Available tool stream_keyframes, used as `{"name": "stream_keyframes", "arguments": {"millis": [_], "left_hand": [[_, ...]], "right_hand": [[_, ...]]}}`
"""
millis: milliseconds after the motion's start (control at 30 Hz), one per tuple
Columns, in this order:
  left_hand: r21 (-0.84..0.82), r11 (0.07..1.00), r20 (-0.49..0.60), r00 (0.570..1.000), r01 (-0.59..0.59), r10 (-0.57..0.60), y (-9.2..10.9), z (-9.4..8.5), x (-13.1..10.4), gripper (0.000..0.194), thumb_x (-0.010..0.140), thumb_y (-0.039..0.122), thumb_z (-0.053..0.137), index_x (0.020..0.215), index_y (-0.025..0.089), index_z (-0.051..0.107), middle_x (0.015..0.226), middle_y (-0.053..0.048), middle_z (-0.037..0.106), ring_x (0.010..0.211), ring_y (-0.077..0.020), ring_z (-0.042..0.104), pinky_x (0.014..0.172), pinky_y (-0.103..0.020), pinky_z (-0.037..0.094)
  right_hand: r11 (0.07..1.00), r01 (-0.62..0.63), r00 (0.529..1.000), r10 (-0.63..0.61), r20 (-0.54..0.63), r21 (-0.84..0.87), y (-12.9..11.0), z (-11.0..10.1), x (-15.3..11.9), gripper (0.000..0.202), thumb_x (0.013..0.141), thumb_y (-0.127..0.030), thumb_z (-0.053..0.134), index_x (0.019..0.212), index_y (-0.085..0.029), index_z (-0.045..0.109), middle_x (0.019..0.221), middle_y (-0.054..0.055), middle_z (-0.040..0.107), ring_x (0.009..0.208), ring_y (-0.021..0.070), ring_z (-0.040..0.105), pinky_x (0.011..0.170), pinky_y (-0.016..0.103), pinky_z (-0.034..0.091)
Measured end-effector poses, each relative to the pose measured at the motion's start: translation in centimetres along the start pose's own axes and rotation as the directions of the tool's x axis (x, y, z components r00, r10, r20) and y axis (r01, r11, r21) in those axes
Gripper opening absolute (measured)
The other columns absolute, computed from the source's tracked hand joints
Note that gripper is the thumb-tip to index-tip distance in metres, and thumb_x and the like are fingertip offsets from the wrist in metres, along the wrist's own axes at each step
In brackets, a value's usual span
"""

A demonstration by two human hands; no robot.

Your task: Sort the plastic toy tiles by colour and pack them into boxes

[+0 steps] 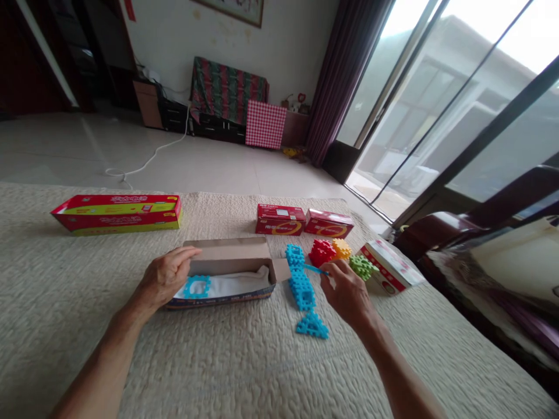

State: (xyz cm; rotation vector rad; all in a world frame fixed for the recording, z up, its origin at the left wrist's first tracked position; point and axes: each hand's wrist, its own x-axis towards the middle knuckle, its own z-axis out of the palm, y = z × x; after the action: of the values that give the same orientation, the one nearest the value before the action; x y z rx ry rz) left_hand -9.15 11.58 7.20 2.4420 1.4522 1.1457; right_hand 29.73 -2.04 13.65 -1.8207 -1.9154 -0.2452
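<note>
My left hand [168,273] is at the left end of an open cardboard box [227,299], its fingers together and seemingly gripping that end; the fingertips reach over the raised lid. A white cloth-like lining [236,283] covers the inside of the box, and a square blue interlocking piece [197,287] lies on it. My right hand [343,288] pinches a thin blue interlocking piece [314,269], seen edge-on, to the right of the box. Beneath it several blue interlocking pieces [301,288] lie in a column, with a triangular blue piece [312,326] at the near end.
Beyond my right hand stand red [322,251], yellow [341,248] and green [363,266] interlocking-piece shapes. A white-and-red box [391,267] is to their right. Two red boxes [280,220] and a long red-and-yellow box [122,214] stand farther back on the quilted cover [218,361].
</note>
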Motion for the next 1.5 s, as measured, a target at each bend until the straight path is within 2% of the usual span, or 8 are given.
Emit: {"name": "stream_keyframes", "arguments": {"millis": [233,467,700,867,967,1100,1333,1500], "left_hand": [[-0.027,1.000,0.029,1.000,0.008,-0.007,0.4,-0.2,0.2,0.040,0.080,0.022,0.038,0.100,0.018,0.072,0.110,-0.008,0.073,0.103,-0.0231,0.068,0.096,-0.035,0.053],[-0.052,0.998,0.026,0.999,0.027,-0.026,0.6,-0.3,0.3,0.039,0.081,0.023,0.039,0.100,0.019,0.073,0.109,-0.006,0.073,0.103,-0.0214,0.068,0.098,-0.034,0.052],[-0.020,1.000,0.039,0.999,0.011,-0.010,0.9,-0.5,0.3,0.041,0.082,0.021,0.037,0.102,0.016,0.073,0.111,-0.008,0.073,0.104,-0.0218,0.068,0.097,-0.033,0.052],[-0.028,1.000,0.038,0.999,0.002,-0.001,1.1,-0.7,0.4,0.041,0.081,0.019,0.038,0.102,0.016,0.072,0.107,-0.008,0.073,0.101,-0.0221,0.068,0.096,-0.034,0.053],[-0.042,0.999,0.031,1.000,0.001,0.000,1.2,-0.8,0.4,0.040,0.082,0.019,0.038,0.101,0.015,0.072,0.106,-0.009,0.074,0.099,-0.0218,0.069,0.094,-0.034,0.053],[-0.082,0.997,0.004,1.000,-0.005,0.005,1.2,-0.7,0.4,0.039,0.082,0.017,0.038,0.099,0.016,0.072,0.105,-0.008,0.074,0.099,-0.0202,0.069,0.093,-0.033,0.054],[-0.191,0.979,-0.032,0.997,0.065,-0.073,1.2,-0.8,0.4,0.039,0.084,0.018,0.037,0.103,0.016,0.071,0.105,-0.007,0.075,0.100,-0.0180,0.069,0.092,-0.030,0.054],[-0.251,0.954,-0.013,0.985,0.161,-0.169,1.5,-1.2,0.4,0.040,0.086,0.021,0.036,0.109,0.017,0.069,0.105,-0.005,0.075,0.101,-0.0177,0.069,0.093,-0.030,0.054]], "right_hand": [[0.994,0.034,0.997,-0.042,0.070,0.106,-4.3,0.9,-5.8,0.018,0.090,-0.017,0.045,0.089,-0.020,0.062,0.091,0.007,0.064,0.076,0.0156,0.061,0.069,0.028,0.049],[0.940,0.194,0.980,-0.200,-0.009,0.279,-8.4,3.8,-6.7,0.020,0.094,-0.016,0.044,0.098,-0.022,0.063,0.097,0.008,0.064,0.088,0.0179,0.061,0.077,0.030,0.050],[0.944,0.191,0.938,-0.256,0.235,0.269,-8.7,4.7,-6.7,0.025,0.085,-0.011,0.051,0.106,-0.021,0.060,0.108,0.009,0.062,0.099,0.0223,0.058,0.086,0.038,0.048],[0.939,0.233,0.835,-0.327,0.443,0.254,-8.9,4.3,-5.2,0.057,0.068,-0.008,0.054,0.124,-0.021,0.054,0.140,0.010,0.049,0.125,0.0271,0.046,0.103,0.044,0.039],[0.929,0.233,0.782,-0.355,0.513,0.287,-8.9,4.6,-4.5,0.054,0.069,-0.009,0.053,0.122,-0.019,0.056,0.134,0.010,0.054,0.122,0.0249,0.049,0.103,0.041,0.040],[0.923,0.211,0.763,-0.361,0.536,0.322,-8.9,4.4,-4.2,0.045,0.072,-0.010,0.054,0.115,-0.020,0.058,0.119,0.008,0.061,0.111,0.0226,0.056,0.097,0.038,0.045],[0.832,0.302,0.798,-0.488,0.354,0.465,-12.1,0.8,0.2,0.040,0.080,-0.018,0.064,0.118,-0.024,0.054,0.121,0.007,0.058,0.111,0.0216,0.056,0.094,0.037,0.047],[0.821,0.423,0.806,-0.534,0.254,0.384,-16.1,4.0,5.8,0.035,0.081,-0.017,0.065,0.114,-0.019,0.057,0.119,0.010,0.060,0.109,0.0233,0.056,0.094,0.039,0.046]]}}
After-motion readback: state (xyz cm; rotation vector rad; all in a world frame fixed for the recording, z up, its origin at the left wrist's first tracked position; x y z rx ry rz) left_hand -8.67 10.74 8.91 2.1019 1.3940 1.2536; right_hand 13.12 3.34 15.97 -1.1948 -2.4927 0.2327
